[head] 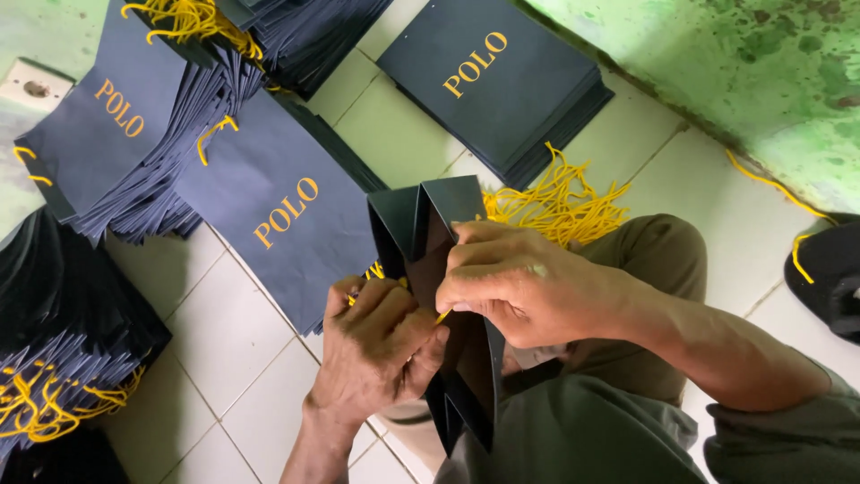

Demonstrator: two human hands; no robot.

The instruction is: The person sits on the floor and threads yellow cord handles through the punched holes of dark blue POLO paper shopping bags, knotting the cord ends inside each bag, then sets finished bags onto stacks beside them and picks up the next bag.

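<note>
Illumination is soft, diffuse daylight, brightest on the green wall (761, 72) at upper right, where it slightly washes out. Away from that wall, the dark bag stacks (54, 296) at far left lose detail in shadow. Shadows are faint. Focus is sharp centrally; edges show mild wide-angle stretching.

White tiled floor (233, 332); mottled green wall (743, 63), perhaps damp-stained; soft daylight.
</note>
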